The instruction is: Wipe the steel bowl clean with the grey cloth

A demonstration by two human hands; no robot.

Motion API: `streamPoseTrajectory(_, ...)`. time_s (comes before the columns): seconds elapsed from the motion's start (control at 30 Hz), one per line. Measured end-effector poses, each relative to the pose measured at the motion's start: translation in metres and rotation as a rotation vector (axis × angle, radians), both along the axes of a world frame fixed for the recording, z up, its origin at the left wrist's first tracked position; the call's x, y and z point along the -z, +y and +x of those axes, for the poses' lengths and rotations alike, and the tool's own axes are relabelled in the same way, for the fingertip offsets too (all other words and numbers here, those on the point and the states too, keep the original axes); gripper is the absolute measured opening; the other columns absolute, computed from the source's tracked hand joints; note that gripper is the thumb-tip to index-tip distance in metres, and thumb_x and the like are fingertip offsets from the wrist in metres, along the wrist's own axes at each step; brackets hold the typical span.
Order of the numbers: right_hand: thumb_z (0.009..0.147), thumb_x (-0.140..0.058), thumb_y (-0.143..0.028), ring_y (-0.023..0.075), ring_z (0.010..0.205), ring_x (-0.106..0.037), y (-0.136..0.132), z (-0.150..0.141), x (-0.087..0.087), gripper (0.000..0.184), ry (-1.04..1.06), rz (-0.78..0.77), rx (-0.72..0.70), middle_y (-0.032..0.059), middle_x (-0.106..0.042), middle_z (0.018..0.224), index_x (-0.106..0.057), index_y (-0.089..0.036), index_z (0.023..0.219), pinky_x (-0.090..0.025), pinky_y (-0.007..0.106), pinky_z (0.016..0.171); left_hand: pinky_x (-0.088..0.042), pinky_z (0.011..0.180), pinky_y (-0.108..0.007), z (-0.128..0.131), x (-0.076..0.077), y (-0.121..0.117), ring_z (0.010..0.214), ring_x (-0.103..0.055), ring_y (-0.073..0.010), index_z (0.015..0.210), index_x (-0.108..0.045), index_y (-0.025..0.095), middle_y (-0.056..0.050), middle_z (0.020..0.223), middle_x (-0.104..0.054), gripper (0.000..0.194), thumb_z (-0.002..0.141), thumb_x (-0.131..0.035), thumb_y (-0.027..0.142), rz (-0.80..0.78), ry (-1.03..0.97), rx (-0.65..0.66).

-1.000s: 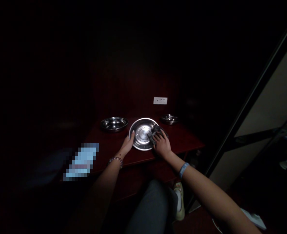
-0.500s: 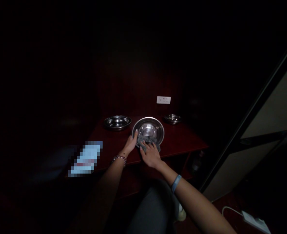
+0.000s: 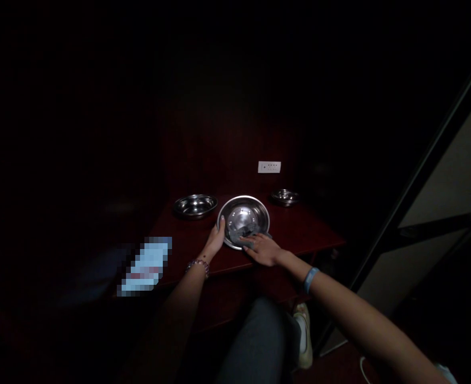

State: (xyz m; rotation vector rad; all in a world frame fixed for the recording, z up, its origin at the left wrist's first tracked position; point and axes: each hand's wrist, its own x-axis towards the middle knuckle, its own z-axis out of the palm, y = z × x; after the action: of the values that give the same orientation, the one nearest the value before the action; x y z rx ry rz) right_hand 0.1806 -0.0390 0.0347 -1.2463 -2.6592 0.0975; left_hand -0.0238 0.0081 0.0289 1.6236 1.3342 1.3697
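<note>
A round steel bowl (image 3: pixel 244 215) sits in the middle of a dark red table (image 3: pixel 299 229). My left hand (image 3: pixel 215 239) curls round the bowl's left rim, with a bead bracelet on its wrist. My right hand (image 3: pixel 262 249) lies at the bowl's near edge with fingers pressed on a grey cloth (image 3: pixel 240 233) that lies partly inside the bowl. A blue band circles my right wrist.
Another steel bowl (image 3: pixel 194 205) stands at the back left and a smaller steel dish (image 3: pixel 285 197) at the back right. A white socket plate (image 3: pixel 269 167) is on the wall behind. A pixelated pale patch (image 3: pixel 145 265) lies left of the table. My knee and shoe show below.
My right hand has slid the cloth from the bowl's right side down to its near edge. My left hand has stayed on the left rim.
</note>
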Motion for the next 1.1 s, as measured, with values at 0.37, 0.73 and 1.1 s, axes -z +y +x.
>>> streamPoseTrajectory(0.37,0.089,-0.046,-0.026,0.0148,0.151,-0.026,0.056,0.027,-0.060,0.056,-0.169,0.190,0.029,-0.0005,-0.044,0.155,-0.050,-0.021,0.145,0.001,0.040,0.128,-0.039,0.115,-0.036,0.000,-0.003,-0.003,0.135,-0.054,-0.0270,0.138,-0.057,0.009,-0.017,0.142,-0.060,0.065,0.101,-0.027,0.053,-0.034,-0.076,0.043)
streamPoseTrajectory(0.73,0.100,-0.037,-0.037,0.0237,0.152,-0.026,0.048,0.015,-0.038,0.055,-0.119,0.238,0.095,0.0096,-0.045,0.155,-0.046,-0.012,0.149,0.001,0.047,0.127,-0.047,0.108,-0.034,0.001,-0.002,0.002,0.121,-0.065,-0.0267,0.131,-0.062,0.008,-0.017,0.128,-0.069,0.072,0.099,-0.026,0.061,-0.109,-0.081,0.058)
streamPoseTrajectory(1.1,0.104,-0.031,-0.040,0.0259,0.146,-0.036,0.034,-0.017,-0.018,0.054,-0.100,0.043,0.062,-0.0017,-0.028,0.164,-0.034,-0.028,0.156,-0.018,0.045,0.124,-0.040,0.114,-0.034,0.001,0.005,0.006,0.132,-0.057,-0.0243,0.138,-0.057,0.010,-0.015,0.140,-0.061,0.066,0.100,-0.028,0.056,-0.060,-0.120,0.083)
